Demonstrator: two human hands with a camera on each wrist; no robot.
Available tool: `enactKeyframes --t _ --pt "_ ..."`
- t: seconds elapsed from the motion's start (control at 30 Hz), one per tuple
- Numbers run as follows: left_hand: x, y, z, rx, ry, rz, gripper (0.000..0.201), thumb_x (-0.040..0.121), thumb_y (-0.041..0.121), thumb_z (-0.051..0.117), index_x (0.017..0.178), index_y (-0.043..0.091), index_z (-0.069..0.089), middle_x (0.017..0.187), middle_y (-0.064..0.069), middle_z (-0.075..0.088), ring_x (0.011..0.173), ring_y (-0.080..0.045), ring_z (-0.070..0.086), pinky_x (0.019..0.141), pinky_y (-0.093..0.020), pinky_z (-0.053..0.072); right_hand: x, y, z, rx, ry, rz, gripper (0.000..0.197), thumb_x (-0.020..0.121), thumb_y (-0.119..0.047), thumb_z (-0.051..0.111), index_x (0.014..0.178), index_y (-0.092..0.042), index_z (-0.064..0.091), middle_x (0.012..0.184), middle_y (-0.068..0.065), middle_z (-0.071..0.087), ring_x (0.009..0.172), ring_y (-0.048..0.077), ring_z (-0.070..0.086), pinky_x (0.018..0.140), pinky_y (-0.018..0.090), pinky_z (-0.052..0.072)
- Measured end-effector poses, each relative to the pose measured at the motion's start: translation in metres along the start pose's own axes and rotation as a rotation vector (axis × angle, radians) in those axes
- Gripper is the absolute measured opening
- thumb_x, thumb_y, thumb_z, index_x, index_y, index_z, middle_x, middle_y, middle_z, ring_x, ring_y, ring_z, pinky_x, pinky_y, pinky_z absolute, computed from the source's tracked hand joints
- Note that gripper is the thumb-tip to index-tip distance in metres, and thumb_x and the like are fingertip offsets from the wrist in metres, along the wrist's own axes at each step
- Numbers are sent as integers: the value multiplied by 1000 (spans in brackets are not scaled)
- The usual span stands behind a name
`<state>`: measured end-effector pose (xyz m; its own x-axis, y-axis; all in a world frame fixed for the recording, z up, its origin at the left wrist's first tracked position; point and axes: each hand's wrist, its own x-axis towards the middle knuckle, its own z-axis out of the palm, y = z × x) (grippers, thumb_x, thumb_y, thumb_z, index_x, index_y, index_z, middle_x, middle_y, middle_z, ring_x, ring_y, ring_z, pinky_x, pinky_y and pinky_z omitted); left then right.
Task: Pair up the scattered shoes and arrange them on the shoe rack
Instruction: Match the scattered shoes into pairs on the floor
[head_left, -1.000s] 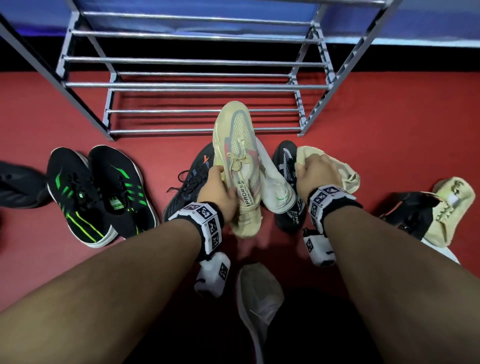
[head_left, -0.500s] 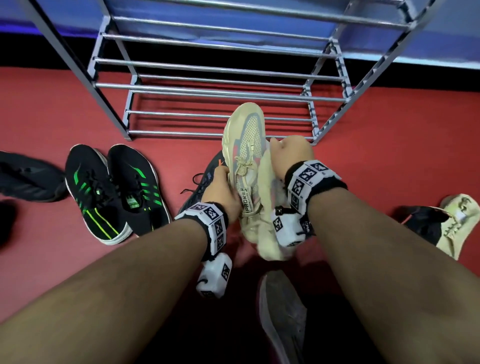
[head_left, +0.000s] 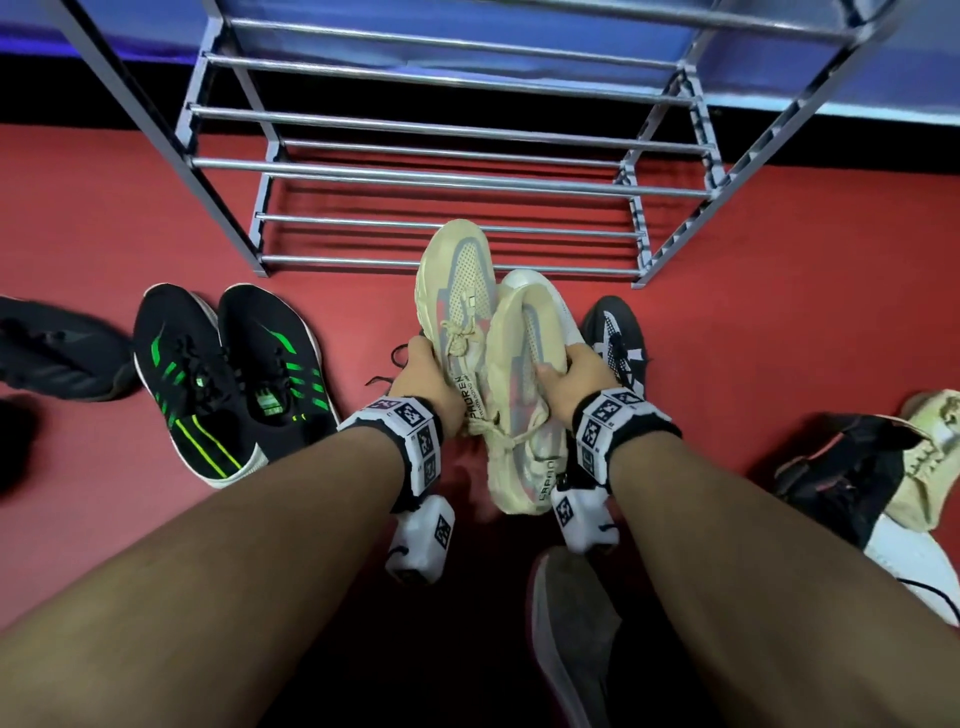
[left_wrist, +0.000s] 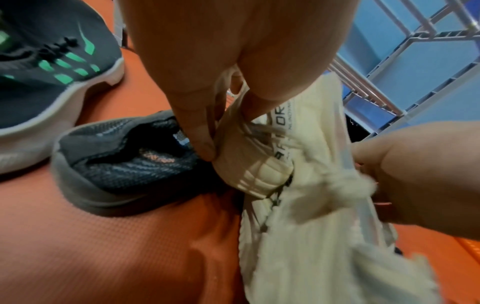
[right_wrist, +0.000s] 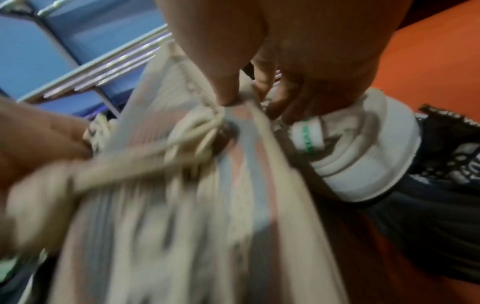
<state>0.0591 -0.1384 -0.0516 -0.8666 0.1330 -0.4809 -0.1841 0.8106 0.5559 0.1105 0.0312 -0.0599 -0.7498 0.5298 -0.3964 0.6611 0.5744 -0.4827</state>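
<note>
Beige sneakers, two of them, sit side by side above the red floor (head_left: 779, 312), at 6 o'clock from the shoe rack (head_left: 447, 171). Our left hand (head_left: 421, 379) grips the left sneaker (head_left: 457, 291); our right hand (head_left: 571, 384) grips the right sneaker (head_left: 524, 364).

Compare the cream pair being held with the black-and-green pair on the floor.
The cream pair is lifted off the floor, one shoe gripped in the left hand and one in the right hand; the black-and-green pair rests on the red floor, untouched. The cream shoes are pale with grey and pink panels; the others are black with green stripes. Both pairs lie side by side, toes toward the rack, and neither is on it.
</note>
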Motion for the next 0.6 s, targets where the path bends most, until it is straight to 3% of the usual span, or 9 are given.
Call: enactKeyframes --t 0.1,0.2,0.27,0.4,0.5,0.6 --pt "-9 4 -5 -12 36 39 29 90 7 54 109 19 36 94 -8 51 81 -24 47 72 -29 37 -1 -7 -11 55 10 12 25 96 -32 53 110 -11 46 82 -1 55 66 17 53 54 28 33" --pt "-16 14 -8 -91 52 90 26 91 14 50 115 13 39 91 -9 59 73 -25 52 72 -34 43 -6 -11 -25 151 93 -13 19 99 -28 48 109 -12 46 78 -1 53 72 23 53 63 29 35" --pt "-20 27 -9 -131 67 127 21 90 16 46 109 15 37 89 -10 59 69 -24 53 70 -37 44 -8 -11 -41 243 178 -7 18 100 -29 43 108 -13 47 83 2 57 76 25 56 65 29 37" --pt "-31 57 -1 -143 18 216 21 92 17 44 112 22 38 78 -3 57 66 -21 56 63 -32 40 -11 8 -85 313 355 33 20 102 -27 40 109 -12 51 89 1 56 78 22 51 67 28 33" --pt "-45 70 20 -115 -13 263 26 92 15 43 118 18 40 75 -4 57 63 -23 56 61 -34 43 -11 42 -111 307 458 133 26 102 -27 41 112 -7 53 91 2 53 81 22 49 69 28 33" --pt "-58 80 48 -103 -81 286 33 94 16 42 127 20 38 86 -8 62 72 -29 59 68 -37 48 -14 78 -121 330 531 281 30 102 -27 41 115 -4 54 93 5 52 83 22 47 70 29 31"
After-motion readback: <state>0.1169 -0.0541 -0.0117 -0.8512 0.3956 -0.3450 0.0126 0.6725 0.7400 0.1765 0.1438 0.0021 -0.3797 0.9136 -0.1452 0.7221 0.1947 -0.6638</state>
